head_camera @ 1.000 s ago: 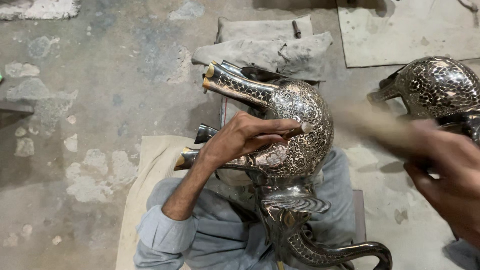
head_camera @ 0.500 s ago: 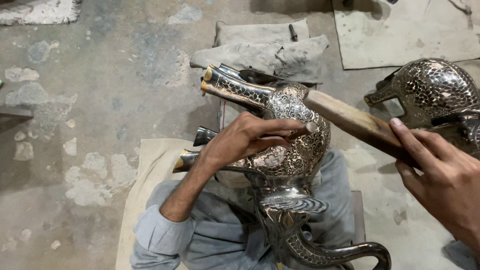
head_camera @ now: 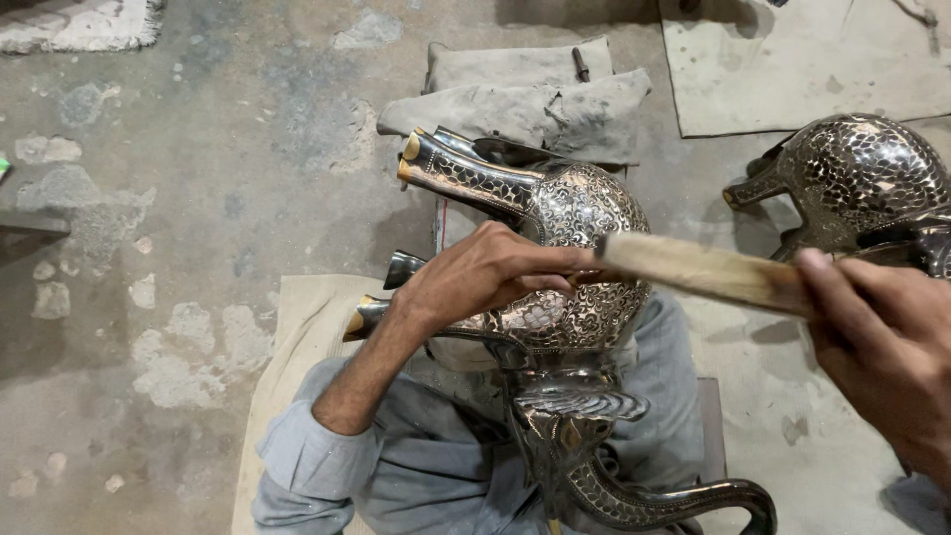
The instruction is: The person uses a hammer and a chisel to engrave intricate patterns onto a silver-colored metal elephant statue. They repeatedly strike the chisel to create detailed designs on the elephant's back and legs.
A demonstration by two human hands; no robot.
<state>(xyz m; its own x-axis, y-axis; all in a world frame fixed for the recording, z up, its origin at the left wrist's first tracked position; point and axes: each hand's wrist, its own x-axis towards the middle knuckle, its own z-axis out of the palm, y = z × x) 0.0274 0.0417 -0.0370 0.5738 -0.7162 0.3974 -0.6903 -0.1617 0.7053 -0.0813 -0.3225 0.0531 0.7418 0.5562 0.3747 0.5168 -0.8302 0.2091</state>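
An ornate silver-and-black metal animal figure [head_camera: 580, 213] lies across my lap, its legs pointing left and its curled trunk toward me. My left hand [head_camera: 495, 272] rests on the figure's rounded body. Its fingers pinch what looks like a small punch, mostly hidden, against the engraved surface. My right hand [head_camera: 882, 347] grips a pale wooden stick [head_camera: 693, 269] at the right. The stick's far end sits right at my left fingertips.
A second, similar engraved metal figure [head_camera: 852, 178] stands at the right edge. Folded grey cloths [head_camera: 525, 94] lie on the concrete floor beyond the first figure, and a grey mat [head_camera: 792, 69] is at the top right. A beige mat [head_camera: 297, 327] lies under me.
The wooden stick was blurred and out to the right, then came down against the figure. Its tip now sits at my left fingertips. My left hand has stayed on the figure.
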